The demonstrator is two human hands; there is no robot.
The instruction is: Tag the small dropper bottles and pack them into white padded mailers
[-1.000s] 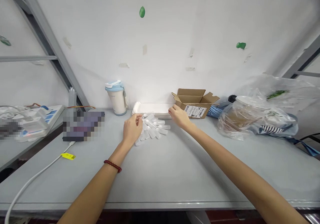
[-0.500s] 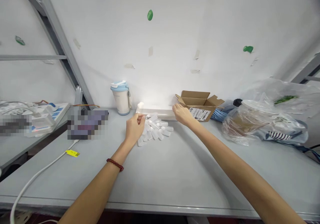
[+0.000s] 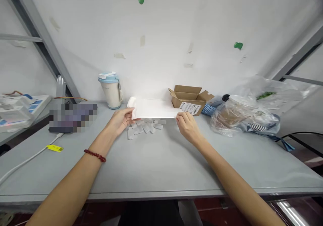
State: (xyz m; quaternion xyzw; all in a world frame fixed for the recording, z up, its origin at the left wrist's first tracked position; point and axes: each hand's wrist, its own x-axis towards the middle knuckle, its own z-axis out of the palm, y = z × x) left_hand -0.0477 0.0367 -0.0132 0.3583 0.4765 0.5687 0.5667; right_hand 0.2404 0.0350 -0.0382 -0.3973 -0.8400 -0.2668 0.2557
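Note:
A flat white rectangular packet (image 3: 156,109), with a curled left end, is held level between my two hands. My left hand (image 3: 119,120) grips its left end, thumb on top and fingers underneath. Pinched at the near right corner is my right hand (image 3: 188,125), fingers closed on the edge. Whether the packet is an envelope, a pouch or a thin box, I cannot tell. Partly covered below it, several small translucent plastic pieces (image 3: 145,128) lie heaped on the grey table (image 3: 151,165).
An open cardboard box (image 3: 189,100) stands against the wall behind my right hand. At the back left is a cream tumbler with a blue lid (image 3: 111,89). Clear plastic bags (image 3: 239,115) lie to the right; a white cable (image 3: 30,158) runs along the left.
The white packet, earlier low by the wall behind the plastic pieces, is now raised and nearer, over the heap. My left hand has moved from the pieces to its left end. The view has shifted.

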